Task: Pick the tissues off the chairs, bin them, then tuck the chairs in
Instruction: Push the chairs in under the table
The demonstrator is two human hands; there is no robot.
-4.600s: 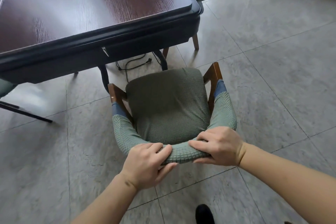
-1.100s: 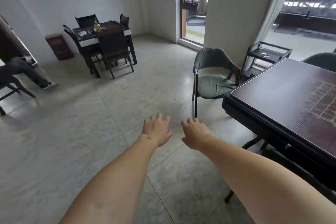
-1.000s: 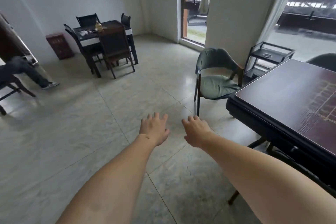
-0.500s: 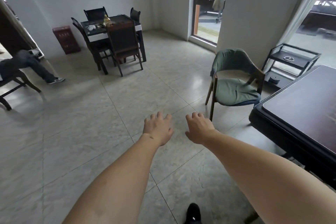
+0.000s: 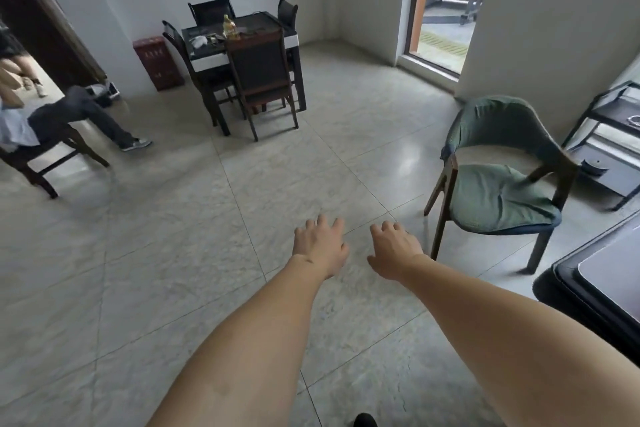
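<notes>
A green-cushioned armchair [image 5: 498,180] with dark wooden legs stands on the tiled floor at the right, pulled back from the dark table [image 5: 599,284] whose corner shows at the right edge. I see no tissue on its seat. My left hand [image 5: 320,244] and my right hand [image 5: 393,248] are stretched out in front of me over the floor, palms down, fingers spread, holding nothing. The right hand is a short way left of the chair's front leg, not touching it.
A small dark dining table [image 5: 242,38] with several dark chairs stands at the back wall, a red box [image 5: 157,62] beside it. A person sits on a chair [image 5: 48,146] at the far left. A black metal shelf [image 5: 609,146] is at the right, a glass door behind.
I let go of the first green chair and turned away from the table. Over the last second the view swung left; the green armchair and table slid right, both hands stayed open.
</notes>
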